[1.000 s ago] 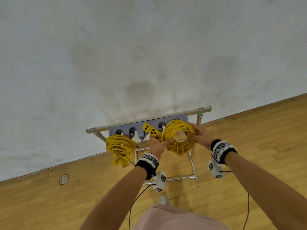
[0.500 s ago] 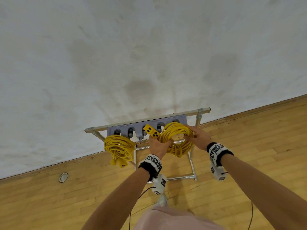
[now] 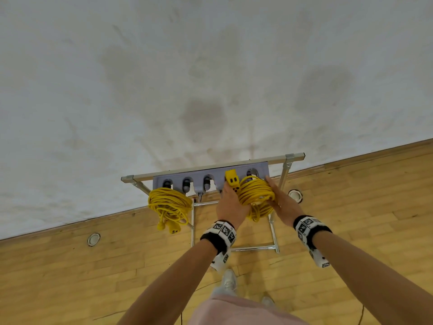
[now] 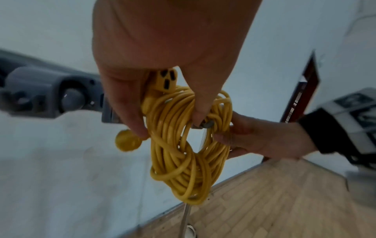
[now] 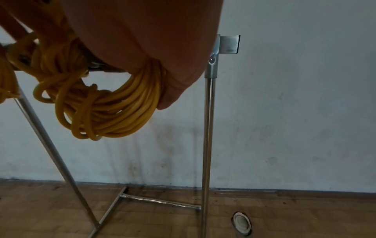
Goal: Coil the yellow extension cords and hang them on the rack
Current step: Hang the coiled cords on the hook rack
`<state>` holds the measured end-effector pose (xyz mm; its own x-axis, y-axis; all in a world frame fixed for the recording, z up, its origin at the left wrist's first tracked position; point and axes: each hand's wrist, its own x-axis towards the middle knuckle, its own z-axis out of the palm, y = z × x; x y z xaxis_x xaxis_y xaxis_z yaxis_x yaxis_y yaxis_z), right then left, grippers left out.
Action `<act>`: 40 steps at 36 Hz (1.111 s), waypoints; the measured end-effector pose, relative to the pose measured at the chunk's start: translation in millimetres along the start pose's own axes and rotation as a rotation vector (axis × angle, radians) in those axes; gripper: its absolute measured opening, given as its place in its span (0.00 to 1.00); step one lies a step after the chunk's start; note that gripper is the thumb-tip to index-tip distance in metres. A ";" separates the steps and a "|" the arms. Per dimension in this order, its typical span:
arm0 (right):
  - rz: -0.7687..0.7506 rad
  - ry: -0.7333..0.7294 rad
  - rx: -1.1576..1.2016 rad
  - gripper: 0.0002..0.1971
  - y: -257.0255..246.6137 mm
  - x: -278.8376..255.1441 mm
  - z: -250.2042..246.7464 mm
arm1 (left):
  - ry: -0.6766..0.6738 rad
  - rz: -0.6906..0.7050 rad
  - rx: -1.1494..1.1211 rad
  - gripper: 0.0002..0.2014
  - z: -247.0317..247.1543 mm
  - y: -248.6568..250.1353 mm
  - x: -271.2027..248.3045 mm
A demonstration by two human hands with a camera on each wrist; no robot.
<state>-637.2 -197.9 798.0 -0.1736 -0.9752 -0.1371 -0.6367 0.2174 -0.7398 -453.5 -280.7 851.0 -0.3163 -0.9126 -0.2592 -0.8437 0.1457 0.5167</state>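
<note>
One coiled yellow cord [image 3: 169,202] hangs from the left end of the rack's grey hook panel [image 3: 210,178]. Both hands hold a second yellow coil [image 3: 257,198] up against the panel's right end. My left hand [image 3: 230,204] grips the coil's [image 4: 187,145] top left, by the socket end [image 4: 165,80] and the round plug [image 4: 128,142]. My right hand [image 3: 280,202] holds the coil's [image 5: 101,104] right side, fingers curled round the strands. A grey metal piece [image 4: 204,125] shows inside the loop at my left fingertips.
The rack [image 3: 284,170] stands on thin metal legs [image 5: 207,128] against a stained white wall, on a wooden floor. Several bare grey hooks [image 3: 187,184] lie between the two coils. Round floor sockets [image 3: 93,239] sit near the rack's feet. My shoes [image 3: 228,281] are below.
Both hands have brought the coil closer to the panel's right end. My right hand has slid from the coil's top to its right side.
</note>
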 end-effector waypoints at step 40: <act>0.024 -0.158 -0.596 0.16 -56.2 44.3 -37.3 | -0.027 0.306 0.164 0.59 -5.2 -8.7 30.0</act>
<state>-637.2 -251.8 858.1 -0.1091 -0.9541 -0.2788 -0.9523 0.1808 -0.2459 -453.4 -311.3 843.0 -0.5746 -0.8072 -0.1349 -0.7659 0.4723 0.4362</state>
